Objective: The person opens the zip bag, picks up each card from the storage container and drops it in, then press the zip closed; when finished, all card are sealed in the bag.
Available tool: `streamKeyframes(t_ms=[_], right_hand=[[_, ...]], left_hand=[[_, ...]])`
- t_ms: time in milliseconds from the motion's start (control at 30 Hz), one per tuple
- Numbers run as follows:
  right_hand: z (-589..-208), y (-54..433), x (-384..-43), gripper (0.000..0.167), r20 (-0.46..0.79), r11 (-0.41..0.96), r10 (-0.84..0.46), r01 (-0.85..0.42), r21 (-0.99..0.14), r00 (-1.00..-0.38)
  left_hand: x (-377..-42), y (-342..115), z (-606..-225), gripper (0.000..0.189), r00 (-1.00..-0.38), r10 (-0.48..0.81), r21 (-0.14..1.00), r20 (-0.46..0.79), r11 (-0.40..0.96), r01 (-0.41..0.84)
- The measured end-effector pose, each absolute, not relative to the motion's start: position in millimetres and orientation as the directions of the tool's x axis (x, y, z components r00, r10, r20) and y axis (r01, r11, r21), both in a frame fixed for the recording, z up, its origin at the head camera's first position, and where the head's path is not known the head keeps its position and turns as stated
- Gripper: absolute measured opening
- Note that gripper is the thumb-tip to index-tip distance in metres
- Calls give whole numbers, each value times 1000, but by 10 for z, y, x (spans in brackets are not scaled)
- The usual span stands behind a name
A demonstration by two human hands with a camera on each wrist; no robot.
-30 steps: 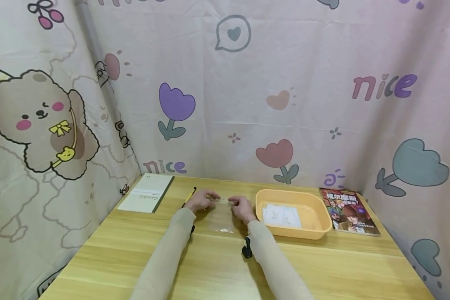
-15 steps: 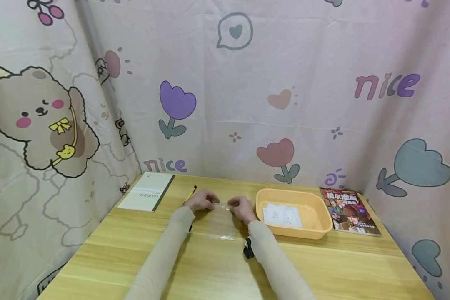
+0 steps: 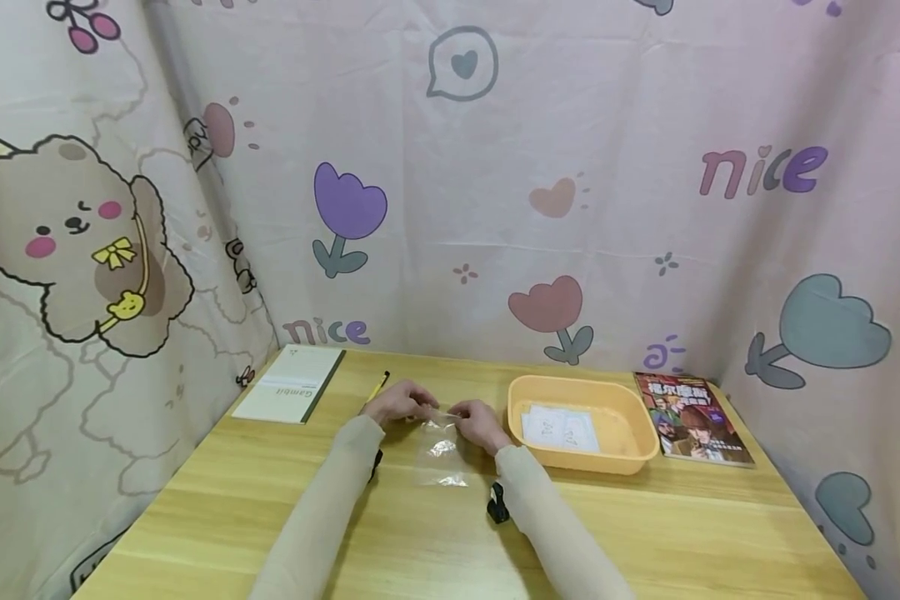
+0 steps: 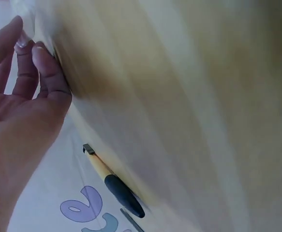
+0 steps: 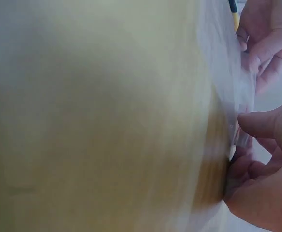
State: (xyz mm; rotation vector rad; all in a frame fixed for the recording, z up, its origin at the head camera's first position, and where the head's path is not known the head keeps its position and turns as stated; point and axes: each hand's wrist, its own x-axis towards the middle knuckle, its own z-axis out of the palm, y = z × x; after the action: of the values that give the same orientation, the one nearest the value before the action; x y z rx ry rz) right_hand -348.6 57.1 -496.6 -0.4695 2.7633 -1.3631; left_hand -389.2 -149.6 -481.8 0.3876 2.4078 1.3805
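One clear bag (image 3: 442, 451) glints in crinkled patches

Left of the orange tray (image 3: 624, 432), the left grip (image 3: 401, 402) and right grip (image 3: 482, 425) hold a clear bag (image 3: 442, 454). White papers (image 3: 561, 429) lie in the tray, a magazine (image 3: 693, 421) just right of it, a notebook (image 3: 291, 385) well left.

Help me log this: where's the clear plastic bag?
In the head view, the clear bag is below centre, left of the orange tray, pinched by the left hand and right hand.

Clear plastic bag (image 3: 442, 451) (creased, glinting)
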Motion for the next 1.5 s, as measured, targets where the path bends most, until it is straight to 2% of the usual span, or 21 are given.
streamKeyframes(t_ms=[200, 333, 500, 733, 1000, 1167, 1500], right_hand=[[-4944, 559, -3404, 19, 54, 415, -316, -189, -890, -947], [-4916, 566, -3357, 23, 36, 371, -298, -151, -916, -954], [-4856, 566, -3311, 24, 55, 341, -243, -138, -930, -969], [-4801, 574, -3259, 22, 164, 258, -188, -210, -943, -968], [-4652, 669, -3121, 18, 181, 218, -174, -217, -951, -968], [-4544, 753, -3059, 16, 187, 248, -156, -222, -943, -970], [-4435, 965, -2997, 20, 176, 198, -255, -230, -953, -951]], left_hand=[[-3831, -1524, -4800, 32, -889, 432, 926, -152, 377, 25], [-3789, -1516, -4772, 32, -897, 420, 938, -135, 345, 20], [-3732, -1485, -4683, 30, -915, 398, 939, -72, 336, 72], [-3678, -1451, -4571, 26, -897, 439, 905, 53, 358, 229], [-3583, -1349, -4518, 25, -893, 443, 904, 76, 348, 250], [-3490, -1279, -4458, 22, -887, 448, 908, 117, 313, 278], [-3414, -1133, -4364, 13, -857, 470, 836, 211, 368, 408]])
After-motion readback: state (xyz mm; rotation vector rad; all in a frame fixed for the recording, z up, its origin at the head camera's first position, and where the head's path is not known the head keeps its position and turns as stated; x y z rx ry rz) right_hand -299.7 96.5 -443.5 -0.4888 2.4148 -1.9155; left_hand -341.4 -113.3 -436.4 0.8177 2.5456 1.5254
